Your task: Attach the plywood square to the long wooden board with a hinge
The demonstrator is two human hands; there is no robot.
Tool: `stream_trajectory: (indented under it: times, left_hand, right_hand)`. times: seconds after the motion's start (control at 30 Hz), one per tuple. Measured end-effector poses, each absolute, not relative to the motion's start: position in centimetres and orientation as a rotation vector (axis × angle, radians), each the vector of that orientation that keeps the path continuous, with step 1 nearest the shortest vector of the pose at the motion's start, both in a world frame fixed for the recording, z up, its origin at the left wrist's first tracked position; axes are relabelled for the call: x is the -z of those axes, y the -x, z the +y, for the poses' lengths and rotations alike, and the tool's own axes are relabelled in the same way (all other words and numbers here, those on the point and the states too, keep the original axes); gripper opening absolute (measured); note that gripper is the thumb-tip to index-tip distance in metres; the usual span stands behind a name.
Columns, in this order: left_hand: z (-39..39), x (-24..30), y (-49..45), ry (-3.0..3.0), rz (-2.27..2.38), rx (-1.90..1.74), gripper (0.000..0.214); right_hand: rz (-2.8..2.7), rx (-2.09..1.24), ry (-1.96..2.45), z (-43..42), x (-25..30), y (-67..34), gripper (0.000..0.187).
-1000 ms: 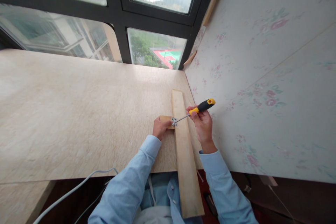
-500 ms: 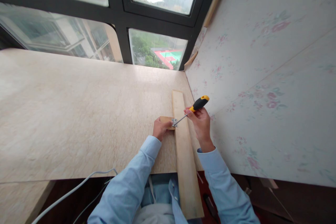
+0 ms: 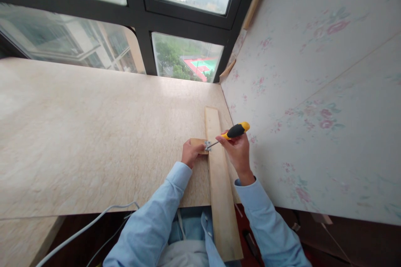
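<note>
My left hand (image 3: 191, 153) is closed on a small wooden block (image 3: 197, 142), its thumb lying beside a metal hinge (image 3: 207, 146). That hinge spans the joint between the block and a long wooden board (image 3: 221, 183). In my right hand (image 3: 239, 152) is a screwdriver (image 3: 235, 130) with a black and yellow handle, gripped by the fingers near the front of the handle. Its shaft slants down to the left, and the tip meets the hinge near my left thumb. Whether a screw sits under the tip is too small to tell.
The board lies on a beige stone windowsill (image 3: 94, 133) and sticks out past its front edge toward my body. A wall with flowered paper (image 3: 313, 91) rises close on the right. Dark window frames (image 3: 184, 18) stand behind. A white cable (image 3: 90, 225) hangs at the lower left.
The screwdriver's handle has tipped lower, so the shaft lies flatter, and my right hand has shifted slightly down. My left hand, the block and the board stay in place.
</note>
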State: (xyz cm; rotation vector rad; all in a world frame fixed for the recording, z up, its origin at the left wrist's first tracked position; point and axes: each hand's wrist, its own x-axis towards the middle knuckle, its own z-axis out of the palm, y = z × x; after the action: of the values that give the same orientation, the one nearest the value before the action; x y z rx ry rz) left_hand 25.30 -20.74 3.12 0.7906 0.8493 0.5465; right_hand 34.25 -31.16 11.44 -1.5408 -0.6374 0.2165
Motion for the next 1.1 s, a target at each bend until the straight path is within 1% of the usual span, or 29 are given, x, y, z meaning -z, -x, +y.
stream_trajectory:
  times: [0.2, 0.27, 0.4, 0.53, 0.6, 0.73, 0.8, 0.87, 1.0, 1.1]
  left_hand:
    - [-20.8, -3.1, -25.3, -0.809, 0.871, -0.564, 0.038]
    - [-20.8, -3.1, -25.3, -0.809, 0.86, -0.567, 0.038]
    - [-20.8, -3.0, -25.3, -0.806, 0.839, -0.577, 0.038]
    - [-20.8, -3.0, -25.4, -0.799, 0.854, -0.588, 0.037]
    - [-20.8, -3.0, -25.4, -0.794, 0.864, -0.582, 0.036]
    - [-20.8, -3.3, -25.3, -0.807, 0.874, -0.559, 0.034]
    - [-20.8, -3.5, -25.3, -0.804, 0.883, -0.551, 0.034]
    - [-20.8, -3.6, -25.2, -0.791, 0.887, -0.541, 0.035]
    - [-20.7, -3.6, -25.3, -0.782, 0.878, -0.529, 0.039]
    - [-20.7, -3.4, -25.3, -0.78, 0.878, -0.525, 0.041]
  right_hand:
    - [-0.809, -0.198, 1.688, -31.1, -11.7, -34.5, 0.039]
    - [-0.851, -0.275, 1.631, -31.0, -12.1, -34.4, 0.04]
    - [-0.858, -0.429, 1.481, -30.8, -12.8, -33.8, 0.034]
    - [-0.89, -0.469, 1.479, -30.9, -13.3, -33.5, 0.032]
    - [-0.907, -0.403, 1.546, -30.9, -13.5, -33.5, 0.035]
    - [-0.904, -0.066, 1.774, -30.7, -13.6, -33.7, 0.042]
    - [-0.899, 0.018, 1.821, -30.6, -13.5, -33.8, 0.045]
    - [-0.893, -0.045, 1.778, -30.6, -13.3, -33.9, 0.047]
    - [-0.904, -0.355, 1.497, -31.1, -13.0, -34.0, 0.05]
    - [-0.914, -0.456, 1.409, -31.6, -13.2, -34.0, 0.055]
